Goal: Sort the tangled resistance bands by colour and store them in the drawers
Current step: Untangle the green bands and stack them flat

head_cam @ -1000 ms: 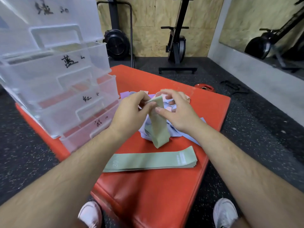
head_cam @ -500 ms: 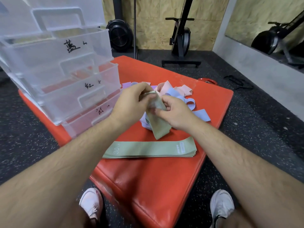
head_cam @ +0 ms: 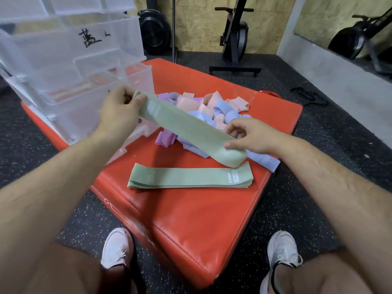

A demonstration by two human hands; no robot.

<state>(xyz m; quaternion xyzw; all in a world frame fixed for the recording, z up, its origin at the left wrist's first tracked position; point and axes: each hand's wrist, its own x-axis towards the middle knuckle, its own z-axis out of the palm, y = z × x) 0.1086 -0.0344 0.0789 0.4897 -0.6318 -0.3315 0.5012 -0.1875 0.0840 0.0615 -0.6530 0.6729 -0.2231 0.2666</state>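
A green resistance band (head_cam: 186, 128) is stretched flat between both hands, slanting down to the right. My left hand (head_cam: 121, 112) pinches its upper end and my right hand (head_cam: 248, 134) pinches its lower end. Just below lies a flat stack of green bands (head_cam: 191, 177) on the red mat (head_cam: 191, 219). Behind the held band is a tangled heap of pink, blue and purple bands (head_cam: 212, 109). Clear plastic drawers (head_cam: 70, 66) with handwritten labels stand on the mat's left side, close to my left hand.
My white shoes (head_cam: 116, 247) stand on the black speckled floor at the mat's near edge. Exercise machines (head_cam: 235, 37) and a fan-like wheel (head_cam: 154, 28) are against the plywood wall. A small red disc (head_cam: 269, 93) lies beyond the mat's far right corner.
The green band hung bunched and vertical between my close-together hands; now my hands have moved apart and the band is spread out flat, lower and just above the green stack.
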